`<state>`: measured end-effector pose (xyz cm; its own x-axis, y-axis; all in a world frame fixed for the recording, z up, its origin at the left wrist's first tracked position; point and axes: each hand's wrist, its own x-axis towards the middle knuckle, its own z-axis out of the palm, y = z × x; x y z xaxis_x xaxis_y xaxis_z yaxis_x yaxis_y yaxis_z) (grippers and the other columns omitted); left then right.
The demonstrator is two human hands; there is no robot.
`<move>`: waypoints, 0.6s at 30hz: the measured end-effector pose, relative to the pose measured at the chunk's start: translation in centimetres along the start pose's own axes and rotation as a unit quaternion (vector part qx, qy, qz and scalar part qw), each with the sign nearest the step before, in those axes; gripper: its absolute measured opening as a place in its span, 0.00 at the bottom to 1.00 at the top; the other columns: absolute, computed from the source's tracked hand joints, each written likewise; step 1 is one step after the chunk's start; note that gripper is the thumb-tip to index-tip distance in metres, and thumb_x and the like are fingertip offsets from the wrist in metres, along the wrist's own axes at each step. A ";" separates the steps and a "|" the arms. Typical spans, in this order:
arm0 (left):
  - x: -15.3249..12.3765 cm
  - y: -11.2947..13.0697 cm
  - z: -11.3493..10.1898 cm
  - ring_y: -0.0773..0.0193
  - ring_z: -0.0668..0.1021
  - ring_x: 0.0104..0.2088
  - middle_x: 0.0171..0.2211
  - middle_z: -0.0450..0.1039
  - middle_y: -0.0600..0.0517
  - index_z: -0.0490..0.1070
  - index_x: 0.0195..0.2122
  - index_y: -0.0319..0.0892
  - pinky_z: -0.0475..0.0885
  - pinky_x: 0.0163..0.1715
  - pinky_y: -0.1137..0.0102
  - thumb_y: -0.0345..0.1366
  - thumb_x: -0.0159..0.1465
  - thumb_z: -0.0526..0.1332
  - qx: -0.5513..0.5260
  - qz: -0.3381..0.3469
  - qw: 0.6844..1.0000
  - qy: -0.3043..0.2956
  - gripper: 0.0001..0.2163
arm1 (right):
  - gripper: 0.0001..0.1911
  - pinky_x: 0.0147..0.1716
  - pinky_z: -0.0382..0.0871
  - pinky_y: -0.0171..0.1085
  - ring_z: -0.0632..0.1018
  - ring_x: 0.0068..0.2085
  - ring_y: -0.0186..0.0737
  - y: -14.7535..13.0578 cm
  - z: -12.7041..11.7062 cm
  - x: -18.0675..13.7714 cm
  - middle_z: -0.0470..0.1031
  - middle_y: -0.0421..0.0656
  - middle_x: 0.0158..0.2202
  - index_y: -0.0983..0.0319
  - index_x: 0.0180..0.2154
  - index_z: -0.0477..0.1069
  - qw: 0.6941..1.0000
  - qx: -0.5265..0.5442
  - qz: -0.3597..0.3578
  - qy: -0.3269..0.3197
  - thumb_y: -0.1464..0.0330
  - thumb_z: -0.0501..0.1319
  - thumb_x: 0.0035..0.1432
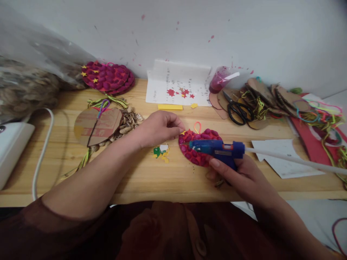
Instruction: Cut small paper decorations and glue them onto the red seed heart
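My left hand (161, 128) is closed in a pinch at the upper left edge of a round magenta-studded ornament (193, 156). At its fingertips is a small yellow star (183, 132), touching the ornament's rim. A red star (189, 133) lies beside it, and a pink loop (197, 127) sticks up from the top. My right hand (244, 177) grips a blue hot glue gun (227, 148), whose tip points left, over the ornament. A long white glue stick (287, 158) runs out of the gun's back. The gun hides part of the ornament.
Yellow and green scraps (162, 153) lie left of the ornament. Behind are paper with red stars (179, 74), a magenta cup (219, 80) and black-handled scissors (240, 112). Finished-looking ornaments (114, 79) and a cardboard disc (105, 122) are left; cardboard pieces (260, 90) and white paper (282, 168) are right.
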<state>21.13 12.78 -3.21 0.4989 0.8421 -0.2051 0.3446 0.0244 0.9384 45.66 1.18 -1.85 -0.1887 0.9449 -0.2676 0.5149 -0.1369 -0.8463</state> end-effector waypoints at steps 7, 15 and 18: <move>-0.1 0.4 0.0 0.67 0.72 0.24 0.24 0.74 0.53 0.76 0.28 0.41 0.68 0.26 0.72 0.31 0.54 0.66 -0.047 -0.029 0.998 -0.013 0.01 | 0.16 0.17 0.59 0.34 0.69 0.19 0.34 0.5 -0.7 1.0 0.75 0.42 0.23 0.60 0.34 0.74 0.960 0.265 0.055 0.078 0.54 0.62 0.61; -0.2 0.2 -0.1 0.67 0.74 0.23 0.23 0.74 0.53 0.76 0.27 0.41 0.68 0.24 0.72 0.28 0.51 0.67 -0.065 -0.066 0.995 -0.035 0.03 | 0.15 0.17 0.56 0.34 0.70 0.20 0.34 2.0 -0.6 1.9 0.76 0.42 0.25 0.59 0.32 0.75 0.929 0.358 0.044 0.082 0.56 0.60 0.63; -0.3 0.2 -0.4 0.67 0.74 0.23 0.23 0.74 0.53 0.76 0.27 0.40 0.69 0.24 0.72 0.28 0.52 0.67 -0.063 -0.075 0.994 -0.044 0.03 | 0.13 0.18 0.55 0.33 0.69 0.19 0.32 2.0 -0.3 1.9 0.75 0.40 0.23 0.59 0.33 0.75 0.926 0.367 0.034 0.079 0.57 0.60 0.64</move>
